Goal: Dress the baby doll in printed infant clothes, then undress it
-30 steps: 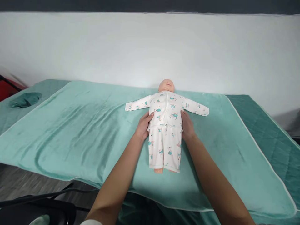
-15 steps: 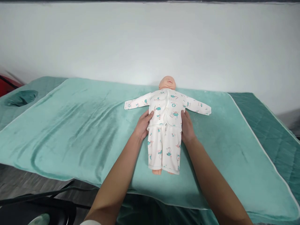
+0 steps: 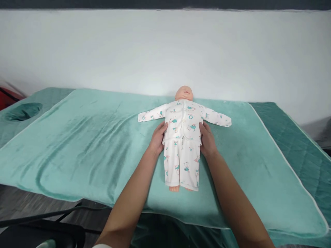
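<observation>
A baby doll (image 3: 183, 137) in white printed pyjamas lies on its back on a light teal blanket (image 3: 90, 144), head toward the wall, sleeves spread out to both sides. My left hand (image 3: 157, 138) lies against the doll's left flank at the waist, fingers together and cupped round the torso. My right hand (image 3: 207, 139) presses the opposite flank the same way. The doll's bare feet show below the trouser legs. Both hands hold the doll's body between them.
The blanket covers a padded table with a dark green quilted cover (image 3: 297, 137), whose face hole (image 3: 22, 112) shows at far left. A white wall runs behind. Dark chair parts (image 3: 41, 227) and a cable lie on the grey floor at lower left.
Hands and doll keep the same hold and place; only the camera view shifts slightly up and down.
</observation>
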